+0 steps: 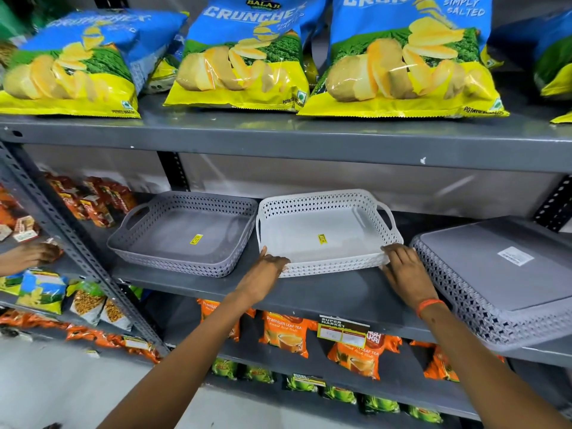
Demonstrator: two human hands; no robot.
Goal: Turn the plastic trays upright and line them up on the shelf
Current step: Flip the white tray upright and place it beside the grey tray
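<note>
The gray metal shelf (325, 292) holds three plastic trays in a row. The gray tray (182, 233) sits open side up on the left. The white tray (325, 233) sits open side up right beside it, and their sides nearly touch. The upside-down gray tray (495, 274) lies on the right, sticking out over the front edge. Red snack packets (89, 199) lie at the far left of the shelf, behind the post.

A shop — crisp bags (235, 54), tea packets (286, 331), shelf price tag (342, 332).
</note>
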